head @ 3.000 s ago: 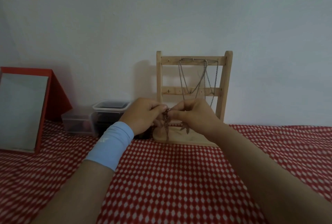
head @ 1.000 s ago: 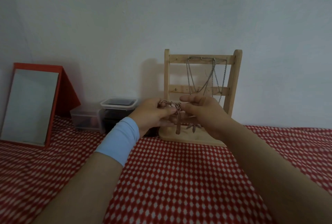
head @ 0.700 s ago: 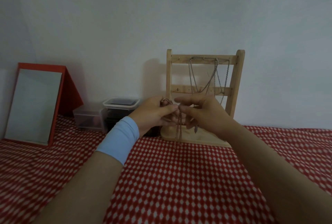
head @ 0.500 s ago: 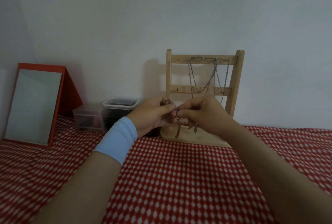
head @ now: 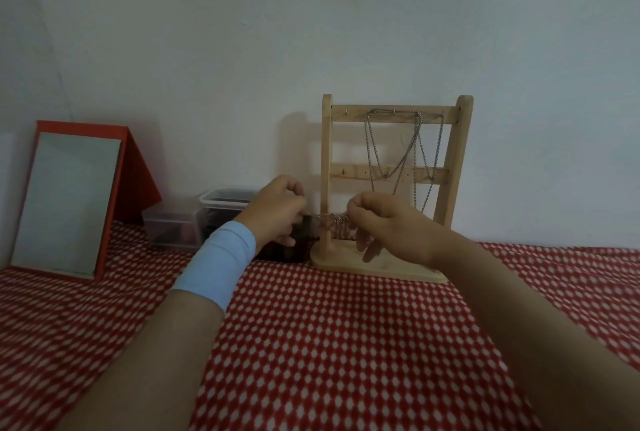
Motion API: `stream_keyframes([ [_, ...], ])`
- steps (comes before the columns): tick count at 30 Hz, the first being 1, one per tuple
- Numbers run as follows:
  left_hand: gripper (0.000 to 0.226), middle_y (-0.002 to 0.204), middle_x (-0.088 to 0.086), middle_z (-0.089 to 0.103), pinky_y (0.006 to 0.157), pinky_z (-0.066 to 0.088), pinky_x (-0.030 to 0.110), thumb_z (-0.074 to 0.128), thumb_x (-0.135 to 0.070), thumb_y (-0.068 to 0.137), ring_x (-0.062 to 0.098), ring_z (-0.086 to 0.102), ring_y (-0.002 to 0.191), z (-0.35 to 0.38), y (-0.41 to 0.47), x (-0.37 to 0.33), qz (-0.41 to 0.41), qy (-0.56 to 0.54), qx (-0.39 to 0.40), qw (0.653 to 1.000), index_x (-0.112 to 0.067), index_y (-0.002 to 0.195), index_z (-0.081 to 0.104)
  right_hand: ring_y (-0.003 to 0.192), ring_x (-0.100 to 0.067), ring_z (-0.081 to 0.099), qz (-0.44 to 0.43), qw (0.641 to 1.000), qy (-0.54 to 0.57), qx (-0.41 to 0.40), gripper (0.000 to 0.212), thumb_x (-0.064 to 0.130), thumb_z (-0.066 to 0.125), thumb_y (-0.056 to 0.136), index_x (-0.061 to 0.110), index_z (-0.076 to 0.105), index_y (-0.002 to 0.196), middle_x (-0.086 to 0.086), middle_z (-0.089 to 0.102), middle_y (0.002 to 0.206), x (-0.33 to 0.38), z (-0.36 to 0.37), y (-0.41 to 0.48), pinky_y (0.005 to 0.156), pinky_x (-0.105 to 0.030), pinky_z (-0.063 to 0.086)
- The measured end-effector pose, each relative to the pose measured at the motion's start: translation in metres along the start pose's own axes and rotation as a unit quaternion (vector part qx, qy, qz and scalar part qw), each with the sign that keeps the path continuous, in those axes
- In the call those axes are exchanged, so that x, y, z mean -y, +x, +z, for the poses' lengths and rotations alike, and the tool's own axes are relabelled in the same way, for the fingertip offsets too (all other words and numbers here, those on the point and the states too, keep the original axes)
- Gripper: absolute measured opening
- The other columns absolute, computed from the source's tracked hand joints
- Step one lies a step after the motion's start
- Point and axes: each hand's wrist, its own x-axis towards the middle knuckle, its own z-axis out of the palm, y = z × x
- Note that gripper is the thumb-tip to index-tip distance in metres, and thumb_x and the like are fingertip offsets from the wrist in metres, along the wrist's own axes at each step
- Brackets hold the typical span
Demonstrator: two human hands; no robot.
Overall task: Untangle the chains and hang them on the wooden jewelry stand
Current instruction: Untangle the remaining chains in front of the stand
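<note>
My left hand [head: 277,214] pinches one end of the chain [head: 329,217] — now drawn out level, where the hands met half a second ago — across to my right hand [head: 391,233], which pinches its knotted part before the stand [head: 457,153]; loosening, I judge, not yet hangable.

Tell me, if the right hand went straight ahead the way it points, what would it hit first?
Probably the wooden jewelry stand: the right hand, pinching the tangled chain, sits just before its lower frame and base. Depth is hard to judge here.
</note>
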Motion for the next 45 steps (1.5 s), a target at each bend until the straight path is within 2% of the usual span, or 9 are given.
stream_keyframes([
  [4, 0.018, 0.068, -0.001, 0.052, 0.061, 0.053, 0.032, 0.046, -0.009, 0.093, 0.013, 0.047, 0.057, 0.004, -0.004, -0.002, 0.035, 0.090, 0.082, 0.992, -0.027, 0.097, 0.051, 0.079, -0.022, 0.063, 0.023, 0.985, 0.167, 0.039, 0.036, 0.029, 0.039, 0.110, 0.002, 0.061, 0.106, -0.013, 0.066, 0.091, 0.001, 0.007, 0.000, 0.075, -0.044, 0.060],
  [6, 0.018, 0.088, -0.002, 0.064, 0.072, 0.055, 0.030, 0.050, -0.011, 0.095, 0.016, 0.060, 0.079, 0.005, -0.005, -0.003, 0.074, 0.133, 0.105, 0.983, -0.028, 0.100, 0.056, 0.078, -0.024, 0.061, 0.024, 0.975, 0.220, 0.032, 0.036, 0.029, 0.039, 0.110, 0.000, 0.061, 0.109, -0.017, 0.063, 0.092, 0.001, 0.009, 0.001, 0.073, -0.044, 0.059],
  [10, 0.028, 0.098, 0.001, 0.072, 0.092, 0.055, 0.037, 0.054, -0.002, 0.090, 0.024, 0.067, 0.102, 0.008, -0.005, -0.005, 0.117, -0.011, 0.129, 0.985, -0.025, 0.092, 0.070, 0.067, -0.023, 0.061, 0.027, 0.963, 0.269, 0.005, 0.041, 0.026, 0.042, 0.110, -0.011, 0.059, 0.112, -0.019, 0.064, 0.085, 0.002, 0.008, 0.004, 0.062, -0.037, 0.058],
  [16, 0.015, 0.091, -0.003, 0.075, 0.081, 0.055, 0.017, 0.075, -0.012, 0.083, 0.006, 0.071, 0.088, 0.015, -0.003, 0.002, 0.181, 0.003, 0.054, 0.982, -0.022, 0.094, 0.074, 0.056, -0.019, 0.058, 0.046, 0.950, 0.306, -0.040, 0.029, 0.020, 0.052, 0.107, -0.005, 0.065, 0.101, -0.014, 0.067, 0.074, 0.001, 0.008, 0.006, 0.053, -0.031, 0.059],
  [22, 0.007, 0.066, -0.015, 0.070, 0.057, 0.045, 0.008, 0.072, -0.025, 0.087, -0.008, 0.061, 0.059, 0.015, -0.005, -0.001, 0.172, 0.061, 0.028, 0.983, -0.023, 0.082, 0.075, 0.060, -0.022, 0.067, 0.048, 0.968, 0.173, -0.176, 0.015, 0.017, 0.071, 0.095, 0.010, 0.067, 0.107, -0.015, 0.070, 0.093, 0.001, 0.006, 0.007, 0.060, -0.043, 0.063],
  [28, 0.016, 0.071, -0.012, 0.072, 0.062, 0.048, 0.011, 0.063, -0.034, 0.092, -0.003, 0.061, 0.064, 0.011, -0.005, 0.000, 0.154, 0.103, 0.079, 0.979, -0.028, 0.083, 0.075, 0.072, -0.022, 0.073, 0.011, 0.992, 0.106, -0.072, 0.022, 0.013, 0.086, 0.078, 0.008, 0.073, 0.094, -0.009, 0.076, 0.083, 0.007, 0.004, -0.001, 0.067, -0.036, 0.064],
  [35, 0.018, 0.071, -0.011, 0.072, 0.065, 0.049, 0.011, 0.062, -0.026, 0.093, -0.004, 0.061, 0.065, 0.000, -0.007, 0.002, 0.130, 0.113, 0.146, 0.974, -0.020, 0.082, 0.075, 0.080, -0.020, 0.074, 0.044, 0.989, 0.139, 0.001, 0.018, 0.000, 0.067, 0.094, 0.004, 0.074, 0.110, -0.012, 0.078, 0.096, 0.000, -0.007, -0.001, 0.071, -0.027, 0.061],
  [41, 0.027, 0.085, 0.005, 0.066, 0.086, 0.051, 0.030, 0.055, -0.029, 0.098, 0.013, 0.061, 0.081, 0.007, -0.006, 0.004, 0.073, 0.149, 0.200, 0.966, -0.010, 0.085, 0.070, 0.073, -0.013, 0.064, 0.039, 0.998, -0.037, 0.018, 0.025, 0.007, 0.058, 0.098, 0.019, 0.078, 0.105, -0.008, 0.076, 0.093, -0.003, 0.000, 0.003, 0.075, -0.026, 0.059],
  [45, 0.042, 0.057, -0.001, 0.052, 0.067, 0.042, 0.026, 0.046, -0.014, 0.100, 0.016, 0.049, 0.063, 0.016, -0.005, 0.001, 0.043, 0.052, 0.186, 0.980, -0.012, 0.058, 0.051, 0.064, -0.010, 0.062, 0.056, 0.998, 0.028, -0.013, 0.021, 0.006, 0.059, 0.097, 0.015, 0.078, 0.100, -0.002, 0.074, 0.084, -0.004, -0.002, 0.002, 0.068, -0.026, 0.059],
])
